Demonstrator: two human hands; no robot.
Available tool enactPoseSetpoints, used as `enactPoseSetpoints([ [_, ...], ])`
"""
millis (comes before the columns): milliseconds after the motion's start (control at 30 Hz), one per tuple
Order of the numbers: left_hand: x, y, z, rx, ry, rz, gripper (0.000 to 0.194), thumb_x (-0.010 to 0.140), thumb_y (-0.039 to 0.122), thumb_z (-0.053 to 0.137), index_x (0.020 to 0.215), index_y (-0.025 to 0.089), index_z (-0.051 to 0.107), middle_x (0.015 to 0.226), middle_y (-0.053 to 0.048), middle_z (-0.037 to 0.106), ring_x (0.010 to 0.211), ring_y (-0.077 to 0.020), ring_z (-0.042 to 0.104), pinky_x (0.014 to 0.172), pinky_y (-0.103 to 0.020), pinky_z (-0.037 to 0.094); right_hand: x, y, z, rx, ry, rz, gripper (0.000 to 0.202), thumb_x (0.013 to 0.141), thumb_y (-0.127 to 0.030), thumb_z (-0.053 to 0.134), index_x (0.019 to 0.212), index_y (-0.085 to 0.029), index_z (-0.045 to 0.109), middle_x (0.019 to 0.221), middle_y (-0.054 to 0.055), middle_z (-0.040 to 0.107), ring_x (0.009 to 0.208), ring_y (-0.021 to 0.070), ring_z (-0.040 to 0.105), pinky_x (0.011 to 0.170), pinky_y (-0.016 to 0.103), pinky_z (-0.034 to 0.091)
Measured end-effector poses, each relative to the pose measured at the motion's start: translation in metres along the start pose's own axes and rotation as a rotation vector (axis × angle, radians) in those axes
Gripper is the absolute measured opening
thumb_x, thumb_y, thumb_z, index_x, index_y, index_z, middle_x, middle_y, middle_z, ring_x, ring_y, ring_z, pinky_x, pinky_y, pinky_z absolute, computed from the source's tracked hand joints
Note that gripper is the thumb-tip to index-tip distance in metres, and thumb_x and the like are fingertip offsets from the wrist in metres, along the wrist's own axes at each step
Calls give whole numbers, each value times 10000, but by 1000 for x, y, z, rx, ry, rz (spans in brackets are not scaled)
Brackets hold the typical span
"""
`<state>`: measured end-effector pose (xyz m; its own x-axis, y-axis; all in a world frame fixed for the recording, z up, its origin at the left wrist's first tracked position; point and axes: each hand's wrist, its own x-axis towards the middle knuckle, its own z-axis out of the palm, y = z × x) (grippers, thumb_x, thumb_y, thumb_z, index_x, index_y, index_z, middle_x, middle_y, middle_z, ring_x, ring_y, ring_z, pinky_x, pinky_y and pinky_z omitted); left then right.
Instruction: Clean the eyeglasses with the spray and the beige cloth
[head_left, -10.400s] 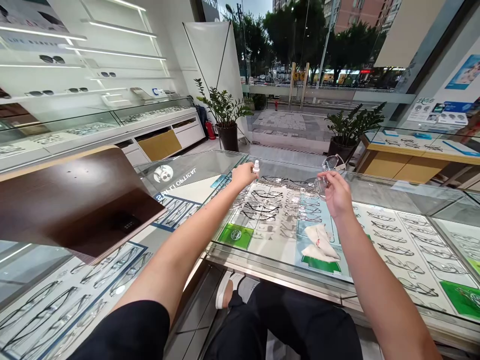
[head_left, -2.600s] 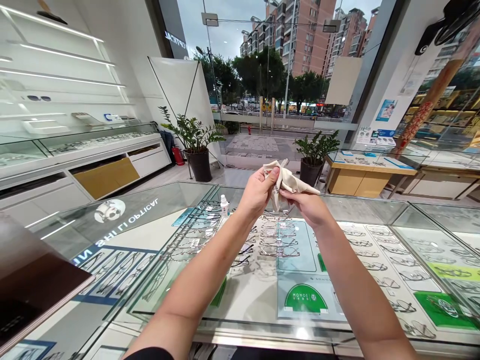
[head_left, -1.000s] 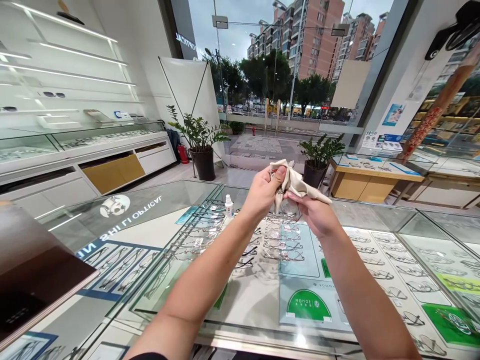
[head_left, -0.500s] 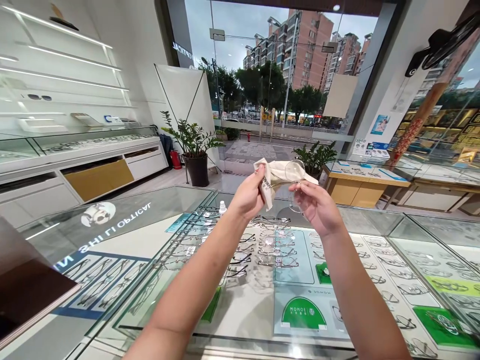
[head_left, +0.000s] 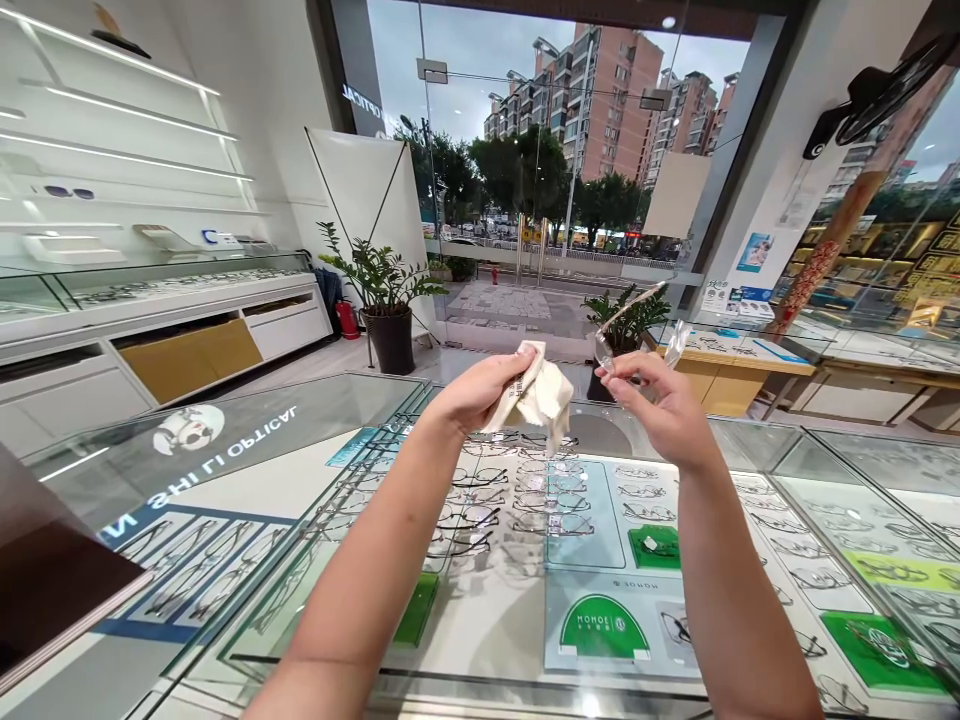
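A cream cleaning cloth [head_left: 541,393] with dark printing is bunched in my left hand [head_left: 486,392], its loose end hanging down over the glass. My right hand [head_left: 651,400] pinches a pair of thin-framed eyeglasses [head_left: 606,345], partly hidden by the fingers. One slender temple points up to the right, above the hand. Cloth and eyeglasses are apart, with a gap between them. Both hands are raised above the glass display case [head_left: 502,600], where rows of spectacle frames [head_left: 555,500] lie.
Green display cards [head_left: 604,628] sit inside the case. A dark glossy panel [head_left: 60,580] juts in at the left. Beyond the counter stand potted plants [head_left: 390,335], a fire extinguisher [head_left: 347,320], lit wall shelves [head_left: 142,100] and a wooden-fronted cabinet [head_left: 720,385] before the glass shopfront.
The eyeglasses have come away from the cloth and turned, so a temple now points upward. My right hand has moved right; my left hand has moved left and slightly down with the cloth.
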<state>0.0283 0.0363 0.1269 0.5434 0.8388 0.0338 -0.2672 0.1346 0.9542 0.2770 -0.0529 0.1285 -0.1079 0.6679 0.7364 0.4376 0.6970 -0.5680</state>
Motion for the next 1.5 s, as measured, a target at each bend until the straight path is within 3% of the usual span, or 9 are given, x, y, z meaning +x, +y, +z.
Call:
enactPoseSetpoints([
  [200,0,-1,-24,178,-158,-177,452,819,546,840,800,106,738,668,-73,689,521,-142,614,462,-239,474,-8,-20,13,-707,-214,-267,201,1042,-203,566,1029,-257,759,1200,27,808,1019,267,564,915,464,361],
  [367,1,-6,-29,276,-286,-247,508,740,586,888,746,105,724,668,-56,671,548,-124,584,490,-231,460,-15,-32,33,-904,-325,-314,243,1002,-78,570,1005,-240,751,1124,16,817,1004,260,552,851,432,343],
  [533,6,-12,-28,360,-407,-285,445,700,498,932,690,125,688,608,-19,610,511,-110,511,456,-233,375,-17,-31,43,-966,-308,-362,231,969,-57,608,959,-230,761,1142,33,813,1045,273,552,852,434,348],
  [667,11,-13,-22,336,-374,-156,407,713,463,931,757,120,717,655,-31,641,537,-111,533,478,-232,376,-13,-23,45,-852,45,-343,248,972,-90,591,998,-245,784,1249,50,786,1164,306,549,928,460,384],
  [767,14,-15,-13,259,-286,-34,426,702,439,941,886,104,751,758,-50,695,619,-115,592,558,-230,430,-7,-11,44,-597,322,-125,199,980,-205,593,1006,-242,787,1039,71,787,1011,278,596,908,448,437],
  [967,13,-24,10,257,-309,46,434,703,405,939,933,106,725,736,-9,661,605,-85,530,584,-221,382,2,24,51,124,158,373,337,847,-528,760,882,-194,795,868,63,759,764,198,596,729,354,467],
  [1100,14,-32,23,199,-263,100,442,660,405,961,839,118,676,676,27,597,578,-71,484,568,-216,353,5,33,54,262,179,405,352,780,-540,826,832,-195,786,819,45,737,725,175,577,708,335,458],
  [1300,30,-48,30,144,-141,220,515,666,521,942,864,119,689,750,-10,666,637,-109,564,631,-245,425,8,35,49,254,202,403,346,755,-536,832,794,-196,780,780,42,739,707,176,589,702,329,462],
  [1500,28,-48,26,163,-208,245,479,725,478,924,954,124,697,812,-25,680,693,-119,597,681,-243,450,7,41,53,291,269,408,334,767,-531,821,807,-203,769,764,24,706,689,167,569,670,317,448],
])
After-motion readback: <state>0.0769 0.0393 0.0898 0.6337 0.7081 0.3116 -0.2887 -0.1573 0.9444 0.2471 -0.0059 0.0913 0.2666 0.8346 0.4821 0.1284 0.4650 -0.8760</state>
